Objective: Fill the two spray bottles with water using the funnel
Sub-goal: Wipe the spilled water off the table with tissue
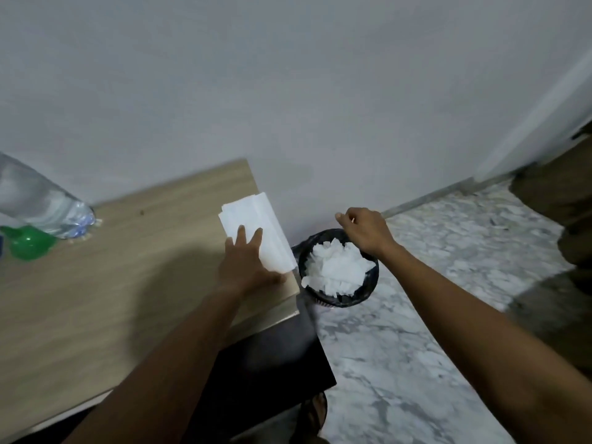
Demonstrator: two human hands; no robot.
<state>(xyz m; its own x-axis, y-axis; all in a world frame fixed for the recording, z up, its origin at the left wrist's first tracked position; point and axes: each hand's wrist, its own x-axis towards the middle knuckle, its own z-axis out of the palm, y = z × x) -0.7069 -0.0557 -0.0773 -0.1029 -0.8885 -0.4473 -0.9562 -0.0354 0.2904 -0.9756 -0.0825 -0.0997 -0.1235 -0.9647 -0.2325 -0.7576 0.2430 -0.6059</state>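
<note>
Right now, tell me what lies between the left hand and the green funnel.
Nothing visible does: bare table separates the left hand, pressing flat on white paper, from the green funnel beside the water bottle.

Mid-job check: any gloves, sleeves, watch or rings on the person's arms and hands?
None visible. The left hand and right hand are bare, without gloves. The left forearm and right forearm are uncovered up to the frame's edge, with no sleeve in view. No watch, bracelet or ring shows, though slight blur could hide a thin band.
</note>
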